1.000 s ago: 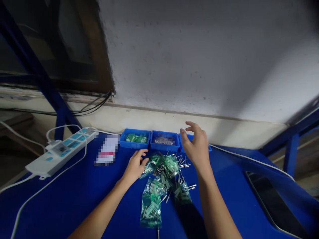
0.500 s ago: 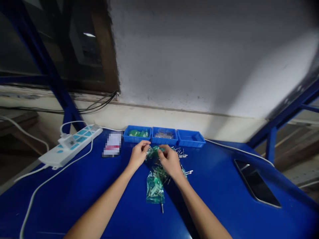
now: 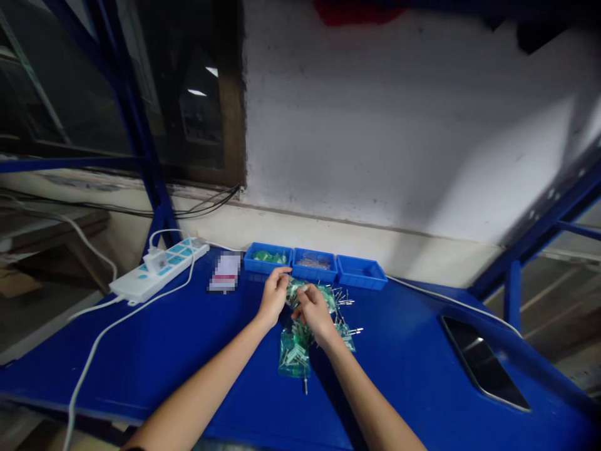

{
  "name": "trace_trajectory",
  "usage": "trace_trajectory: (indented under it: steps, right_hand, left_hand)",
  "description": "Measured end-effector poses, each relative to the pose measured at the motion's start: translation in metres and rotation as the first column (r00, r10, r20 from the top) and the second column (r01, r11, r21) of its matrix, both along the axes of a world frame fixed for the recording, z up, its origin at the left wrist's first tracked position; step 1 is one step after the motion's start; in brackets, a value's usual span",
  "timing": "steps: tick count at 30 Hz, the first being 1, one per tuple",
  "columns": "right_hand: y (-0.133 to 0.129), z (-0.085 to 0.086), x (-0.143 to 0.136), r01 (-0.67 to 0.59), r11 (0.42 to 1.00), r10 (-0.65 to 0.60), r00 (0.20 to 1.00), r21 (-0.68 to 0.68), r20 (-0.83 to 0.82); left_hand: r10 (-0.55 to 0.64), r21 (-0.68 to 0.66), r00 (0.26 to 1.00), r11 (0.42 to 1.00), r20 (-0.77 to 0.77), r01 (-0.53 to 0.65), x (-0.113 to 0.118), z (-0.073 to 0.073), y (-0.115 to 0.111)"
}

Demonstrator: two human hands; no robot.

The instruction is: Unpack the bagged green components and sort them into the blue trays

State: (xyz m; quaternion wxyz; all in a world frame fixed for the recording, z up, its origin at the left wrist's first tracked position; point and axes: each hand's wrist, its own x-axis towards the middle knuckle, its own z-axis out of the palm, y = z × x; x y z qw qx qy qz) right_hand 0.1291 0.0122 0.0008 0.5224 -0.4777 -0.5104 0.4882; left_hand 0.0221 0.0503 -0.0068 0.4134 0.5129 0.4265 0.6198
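My left hand [image 3: 274,297] is closed, thumb and fingers pinched at the left edge of a clear green-tinted bag [image 3: 293,288]. Close by on the right, my right hand [image 3: 315,308] has its fingers curled at the same bag; what lies between its fingertips is too small to make out. Below the hands, another green-tinted bag [image 3: 294,356] with several small pale and metal pieces lies on the blue table. Thin metal pins [image 3: 346,302] stick out to the right of my right hand, and a single pin [image 3: 305,386] lies below the lower bag.
Behind the hands are a blue bin with green items [image 3: 268,267], a bin with small pieces [image 3: 314,273] and a third blue bin [image 3: 361,282]. A white power strip [image 3: 159,275] and cable are left, beside a pixelated card [image 3: 225,273]. A phone [image 3: 485,362] lies right.
The camera view has shifted, showing more of the window and wall. My right hand has moved slightly away from the bins, its fingers now more curled. My left hand remains near the bag's left edge.
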Motion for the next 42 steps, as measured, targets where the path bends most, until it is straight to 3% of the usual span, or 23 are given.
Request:
trace_trajectory:
  steps: [6,9,16,24,32,42]
  right_hand:
    - [0.007,0.008,0.013,0.146,0.989,-0.146,0.973,-0.014,-0.180]
    - [0.011,0.008,0.022,0.187,0.982,-0.181,0.960,0.007,-0.215]
    - [0.013,0.005,0.023,0.139,0.988,-0.126,0.976,0.061,-0.175]
    - [0.008,0.006,0.025,0.056,0.993,-0.042,0.990,0.102,-0.137]
    - [0.006,-0.001,0.023,0.120,0.986,-0.105,0.987,0.119,-0.120]
    - [0.003,0.005,0.023,0.200,0.978,-0.185,0.964,0.065,-0.190]
  left_hand:
    - [-0.228,-0.205,0.972,0.950,0.055,0.234,-0.002,0.005,-0.002]
    - [-0.273,-0.248,0.961,0.928,0.048,0.277,-0.002,0.006,-0.003]
    - [-0.312,-0.257,0.950,0.917,0.008,0.304,-0.002,0.008,-0.006]
    - [-0.319,-0.239,0.940,0.910,0.119,0.339,0.000,0.006,-0.004]
    - [-0.374,-0.198,0.924,0.902,0.085,0.383,0.006,0.004,-0.007]
    - [-0.439,-0.130,0.898,0.892,-0.023,0.433,0.009,0.004,-0.013]
